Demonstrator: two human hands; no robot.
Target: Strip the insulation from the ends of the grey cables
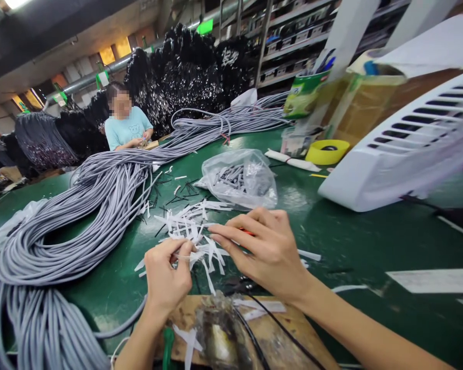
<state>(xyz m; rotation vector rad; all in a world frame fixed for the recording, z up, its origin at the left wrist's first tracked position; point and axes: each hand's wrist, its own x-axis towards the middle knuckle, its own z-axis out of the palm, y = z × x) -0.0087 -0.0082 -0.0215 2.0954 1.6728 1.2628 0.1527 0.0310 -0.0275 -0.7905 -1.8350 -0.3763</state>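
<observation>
Above a heap of white strips [191, 218], my left hand [165, 275] pinches thumb against forefinger. A thin pale strand seems to show at those fingertips, too fine to name. Just to its right, my right hand [268, 252] is closed, palm down, its fingertips pointing at the left ones. A bit of something red-orange [247, 232] shows between its fingers; the rest is hidden. Below both hands lies a wooden board [297, 329] bearing a worn, metal-bodied device [219, 336] with black cords.
A thick bundle of grey cables [111, 174] runs along the left of the green table [293, 195]. Behind the strips lies a clear bag [239, 177] of small grey pieces. Yellow tape [327, 152] and a white slotted housing [401, 139] stand right. A person [129, 123] sits across.
</observation>
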